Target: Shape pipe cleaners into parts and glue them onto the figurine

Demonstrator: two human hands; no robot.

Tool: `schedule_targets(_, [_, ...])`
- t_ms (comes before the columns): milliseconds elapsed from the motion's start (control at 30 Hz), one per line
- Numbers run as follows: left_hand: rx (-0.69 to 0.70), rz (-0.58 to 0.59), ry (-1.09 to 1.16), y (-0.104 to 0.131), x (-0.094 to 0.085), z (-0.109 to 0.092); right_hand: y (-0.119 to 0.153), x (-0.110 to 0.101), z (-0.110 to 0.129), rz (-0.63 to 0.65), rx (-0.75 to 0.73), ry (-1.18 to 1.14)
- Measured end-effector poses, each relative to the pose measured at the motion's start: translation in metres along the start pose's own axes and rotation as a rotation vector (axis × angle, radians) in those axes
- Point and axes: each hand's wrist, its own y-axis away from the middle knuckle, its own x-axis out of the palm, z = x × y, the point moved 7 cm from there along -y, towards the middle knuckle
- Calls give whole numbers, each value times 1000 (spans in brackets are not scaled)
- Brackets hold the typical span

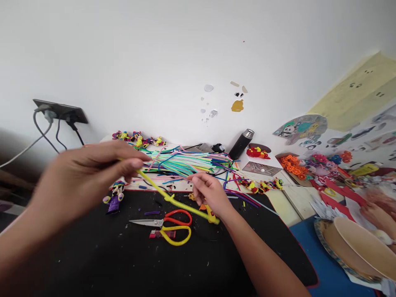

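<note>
My left hand [89, 177] pinches a yellow pipe cleaner [185, 208] between thumb and forefinger. It slants down to the right across the mat, with a small twisted knob about midway. Just above its lower part is my right hand [210, 194], thumb and forefinger drawn together; whether something thin is between them I cannot make out. A yellow and orange tool [211, 214], perhaps a glue gun, lies partly hidden behind the right hand. Below the pipe cleaner lie scissors [163, 225] with one red and one yellow handle, overlapping a red lighter [154, 234].
A pile of coloured pipe cleaners [185, 163] lies along the wall behind the black mat [139, 268]. A purple doll [114, 202] stands left. A black flask [241, 144] leans near a white box [262, 163]. At right, another person's hand [375, 216] is near a bowl [361, 247].
</note>
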Motion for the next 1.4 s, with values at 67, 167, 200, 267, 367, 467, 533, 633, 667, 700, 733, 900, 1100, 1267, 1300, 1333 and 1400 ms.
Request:
schedule_targets(67, [-44,208,11,-15,54,-11,7,24,5,146,6,12])
schedule_targets(167, [-174,322,178,-11,98,0,16,47,-2,282,50,3])
schedule_targets(200, [-195,350,209,-6,106,7,19,51,-8,290,67,-3])
schedule_targets(267, [-222,405,237,7,118,22,24,53,-21,274,99,-13])
schedule_targets(367, [-242,408,236,17,124,42,31,53,-38,243,137,-72])
schedule_targets(467, [-261,384,217,18,129,54,35,55,-48,227,154,-158])
schedule_targets(533, [-269,387,215,17,133,56,35,59,-51,239,172,-200])
schedule_targets(633, [-277,415,211,15,138,55,31,64,-49,235,192,-248])
schedule_targets(667, [-289,415,224,14,138,54,29,64,-46,216,189,-263])
schedule_targets(700, [-300,404,243,13,137,54,28,62,-43,188,182,-278])
schedule_targets(733, [-306,381,255,13,135,55,26,60,-40,157,173,-292])
schedule_targets(900, [-206,444,-127,26,130,84,30,45,-38,107,192,-343])
schedule_targets(1100, [-23,648,-417,59,154,125,42,44,-49,162,266,-384])
schedule_targets(1267, [17,653,-457,57,166,129,40,47,-51,191,283,-366])
schedule_targets(1300, [19,653,-444,56,166,129,39,46,-52,184,284,-360])
schedule_targets(1333, [17,648,-421,55,166,129,38,44,-54,173,287,-356])
schedule_targets(1400, [-10,628,-339,54,164,128,37,42,-58,149,294,-363])
